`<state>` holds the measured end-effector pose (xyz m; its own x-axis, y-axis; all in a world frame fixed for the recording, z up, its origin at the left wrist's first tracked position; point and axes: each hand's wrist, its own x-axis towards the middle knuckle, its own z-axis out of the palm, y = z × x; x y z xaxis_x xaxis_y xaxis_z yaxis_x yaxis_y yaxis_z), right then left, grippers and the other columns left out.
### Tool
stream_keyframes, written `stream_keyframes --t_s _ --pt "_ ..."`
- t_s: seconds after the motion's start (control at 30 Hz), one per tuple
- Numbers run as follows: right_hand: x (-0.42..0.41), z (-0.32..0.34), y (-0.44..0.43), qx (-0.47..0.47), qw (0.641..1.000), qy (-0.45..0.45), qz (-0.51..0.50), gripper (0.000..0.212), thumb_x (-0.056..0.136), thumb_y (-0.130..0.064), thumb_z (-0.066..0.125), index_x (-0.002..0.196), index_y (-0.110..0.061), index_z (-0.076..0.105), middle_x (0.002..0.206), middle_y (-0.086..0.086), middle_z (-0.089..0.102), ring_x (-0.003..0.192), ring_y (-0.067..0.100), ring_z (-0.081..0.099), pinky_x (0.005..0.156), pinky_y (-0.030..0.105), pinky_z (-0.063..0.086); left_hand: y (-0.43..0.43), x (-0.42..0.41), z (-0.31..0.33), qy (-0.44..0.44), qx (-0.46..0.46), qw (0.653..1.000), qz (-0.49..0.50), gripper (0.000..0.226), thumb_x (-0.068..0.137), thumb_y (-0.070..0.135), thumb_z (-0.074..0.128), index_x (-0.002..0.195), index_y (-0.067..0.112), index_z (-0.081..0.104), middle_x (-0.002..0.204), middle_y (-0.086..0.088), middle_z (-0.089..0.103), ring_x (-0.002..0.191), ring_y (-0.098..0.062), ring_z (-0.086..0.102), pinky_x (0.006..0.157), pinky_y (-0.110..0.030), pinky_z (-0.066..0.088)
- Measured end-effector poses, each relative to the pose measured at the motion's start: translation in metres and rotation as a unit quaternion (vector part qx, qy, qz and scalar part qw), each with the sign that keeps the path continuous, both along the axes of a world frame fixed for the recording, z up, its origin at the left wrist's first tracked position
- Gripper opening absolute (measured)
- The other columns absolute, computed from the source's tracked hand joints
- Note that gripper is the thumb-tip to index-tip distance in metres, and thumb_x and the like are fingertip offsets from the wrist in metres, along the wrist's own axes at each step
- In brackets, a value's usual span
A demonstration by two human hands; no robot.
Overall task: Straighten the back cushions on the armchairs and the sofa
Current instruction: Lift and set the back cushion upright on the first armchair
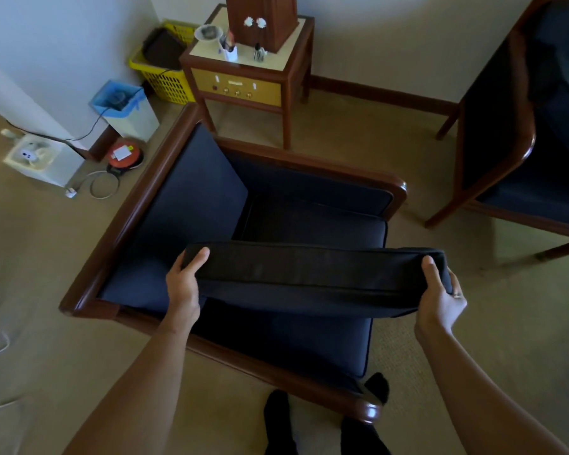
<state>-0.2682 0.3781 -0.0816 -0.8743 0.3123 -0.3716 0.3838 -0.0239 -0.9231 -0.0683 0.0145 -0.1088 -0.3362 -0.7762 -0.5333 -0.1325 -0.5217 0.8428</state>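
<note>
Both ends of the back cushion (312,277) are gripped — left hand (184,280), right hand (440,297).

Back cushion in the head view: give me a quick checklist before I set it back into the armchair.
1. Left hand grips the back cushion at its end: ok.
2. Right hand grips the other end: ok.
3. Cushion roughly level between the hands: ok.
4. Armchair seat bare of loose items: ok.
5. Cushion seated against the backrest: not ok, it is held above the seat.
6. Which cushion face points forward: cannot tell.
</note>
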Motion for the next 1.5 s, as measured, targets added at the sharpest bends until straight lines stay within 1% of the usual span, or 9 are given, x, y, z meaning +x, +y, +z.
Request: stream_keyframes --t_s 0.23,0.4,0.47,0.6,0.77,0.93,1.07,1.33,1.5 --pt "-0.038 0.0 0.002 -0.036 0.998 -0.038 -0.023 0.016 0.086 -0.044 0.077 0.095 -0.037 0.066 0.098 -0.012 0.066 0.103 0.015 0.066 0.09 0.03 0.053 0.037 -0.009 0.0 0.04 0.006 0.992 0.122 0.036 0.082 0.029 0.083 0.116 0.018 0.081 0.124 -0.011 0.079 0.119 -0.035 0.073 0.107 -0.051 0.055" --pt "-0.093 0.003 0.002 -0.018 0.997 -0.069 0.038 0.065 0.081 -0.052 0.079 0.137 -0.022 0.064 0.113 -0.005 0.06 0.112 0.02 0.062 0.102 0.038 0.052 0.068 -0.009 0.006 0.017 -0.008 0.978 0.207 0.045 0.069 0.036 0.087 0.111 0.02 0.083 0.123 -0.008 0.08 0.119 -0.035 0.073 0.109 -0.051 0.054" --pt "-0.111 0.008 0.002 -0.018 0.994 -0.072 0.083 0.066 0.082 -0.052 0.078 0.138 -0.02 0.063 0.114 -0.004 0.058 0.113 0.02 0.061 0.104 0.038 0.051 0.084 -0.005 0.013 0.017 -0.01 0.97 0.243 0.05 0.067 0.035 0.087 0.114 0.019 0.082 0.123 -0.007 0.08 0.118 -0.034 0.073 0.109 -0.051 0.054" --pt "-0.147 0.023 -0.008 0.018 0.982 -0.048 0.184 0.034 0.086 -0.049 0.073 0.111 -0.025 0.075 0.098 -0.01 0.069 0.099 0.016 0.065 0.099 0.037 0.053 0.12 -0.007 0.034 0.025 -0.027 0.955 0.295 0.037 0.073 0.034 0.082 0.108 0.022 0.081 0.117 -0.005 0.081 0.115 -0.032 0.074 0.102 -0.046 0.057" --pt "-0.183 0.052 -0.05 0.044 0.964 -0.014 0.26 0.046 0.081 -0.053 0.072 0.111 -0.02 0.079 0.105 0.0 0.076 0.101 0.02 0.07 0.099 0.041 0.056 0.145 -0.013 0.054 0.053 -0.05 0.927 0.367 0.048 0.081 0.031 0.077 0.128 0.019 0.076 0.122 -0.006 0.08 0.114 -0.03 0.076 0.101 -0.046 0.058" --pt "-0.205 0.072 -0.1 0.069 0.933 0.031 0.353 0.048 0.079 -0.061 0.065 0.105 -0.023 0.078 0.099 -0.002 0.074 0.099 0.021 0.069 0.096 0.049 0.057 0.159 -0.01 0.053 0.052 -0.072 0.905 0.416 0.052 0.076 0.037 0.077 0.124 0.015 0.076 0.122 -0.012 0.079 0.117 -0.038 0.072 0.102 -0.054 0.055" --pt "-0.214 0.089 -0.15 0.069 0.9 0.06 0.427 0.027 0.086 -0.049 0.068 0.098 -0.026 0.075 0.085 -0.011 0.066 0.095 0.022 0.067 0.093 0.048 0.058 0.157 -0.008 0.047 0.07 -0.067 0.88 0.465 0.07 0.067 0.04 0.081 0.129 0.009 0.072 0.127 -0.019 0.076 0.12 -0.043 0.07 0.105 -0.059 0.053" --pt "-0.209 0.095 -0.263 0.062 0.851 0.088 0.514 0.046 0.092 -0.046 0.069 0.132 -0.023 0.069 0.127 0.006 0.067 0.117 0.023 0.061 0.096 0.033 0.05 0.113 0.0 0.024 0.069 -0.059 0.835 0.543 0.069 0.068 0.039 0.083 0.128 0.006 0.072 0.128 -0.027 0.072 0.121 -0.049 0.067 0.104 -0.062 0.053" --pt "-0.197 0.09 -0.335 0.066 0.829 0.071 0.551 0.048 0.091 -0.047 0.068 0.132 -0.022 0.068 0.128 0.006 0.066 0.114 0.021 0.061 0.099 0.035 0.051 0.066 0.013 0.022 0.022 -0.062 0.821 0.567 0.053 0.069 0.037 0.087 0.117 0.013 0.079 0.118 -0.02 0.079 0.114 -0.044 0.073 0.1 -0.058 0.06"
